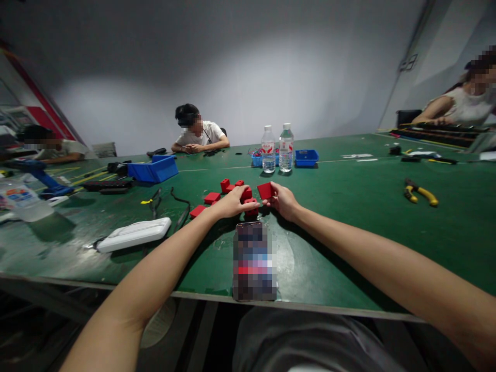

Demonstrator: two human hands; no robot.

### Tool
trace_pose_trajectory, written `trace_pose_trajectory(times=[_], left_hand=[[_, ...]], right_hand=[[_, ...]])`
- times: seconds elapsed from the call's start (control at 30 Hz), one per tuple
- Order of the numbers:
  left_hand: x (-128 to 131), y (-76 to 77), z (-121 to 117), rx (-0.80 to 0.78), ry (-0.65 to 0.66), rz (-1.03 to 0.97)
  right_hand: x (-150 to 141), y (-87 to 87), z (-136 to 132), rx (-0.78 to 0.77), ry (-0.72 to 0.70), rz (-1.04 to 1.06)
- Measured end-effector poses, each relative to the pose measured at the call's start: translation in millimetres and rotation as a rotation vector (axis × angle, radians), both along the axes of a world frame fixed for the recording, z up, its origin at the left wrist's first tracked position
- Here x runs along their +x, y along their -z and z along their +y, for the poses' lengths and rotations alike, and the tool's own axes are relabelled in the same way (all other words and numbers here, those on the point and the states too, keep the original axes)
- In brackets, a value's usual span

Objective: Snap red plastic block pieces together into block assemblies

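My right hand [284, 200] pinches a red block [265, 190] with a flat square face, raised a little above the green table. My left hand [232, 203] is beside it, palm down, with thumb and fingers stretched apart over a loose group of red blocks. One red block [251, 207] sits right by its fingertips; I cannot tell whether they touch. Flatter red pieces [212, 198] lie to the left of that hand, and a small upright red block [225, 185] stands behind it. Part of the group is hidden by my left hand.
A phone [254, 263] lies at the table's front edge between my forearms. Two water bottles [268, 150] stand beyond the blocks, near a blue tray [306, 158]. Left are a white device [134, 235] and a blue bin [153, 169]; right are pliers [420, 193]. Other people sit around the table.
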State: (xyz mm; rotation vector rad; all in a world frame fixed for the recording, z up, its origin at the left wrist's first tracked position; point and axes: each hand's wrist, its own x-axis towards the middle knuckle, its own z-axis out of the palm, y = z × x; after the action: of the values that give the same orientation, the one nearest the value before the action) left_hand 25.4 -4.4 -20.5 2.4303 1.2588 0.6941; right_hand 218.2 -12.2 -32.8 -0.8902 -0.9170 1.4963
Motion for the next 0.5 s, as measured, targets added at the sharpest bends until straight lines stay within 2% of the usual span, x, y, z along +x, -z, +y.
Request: trace_pose_trajectory(times=[0.23,0.5], left_hand=[[-0.7,-2.1,-1.8,-0.016,0.034,-0.006],[-0.8,-3.7,-3.9,-0.028,0.021,-0.002]], right_hand=[[-3.1,2.2,-5.0,0.113,-0.085,-0.061],[-4.1,4.5,-5.8,0.148,-0.074,-0.089]])
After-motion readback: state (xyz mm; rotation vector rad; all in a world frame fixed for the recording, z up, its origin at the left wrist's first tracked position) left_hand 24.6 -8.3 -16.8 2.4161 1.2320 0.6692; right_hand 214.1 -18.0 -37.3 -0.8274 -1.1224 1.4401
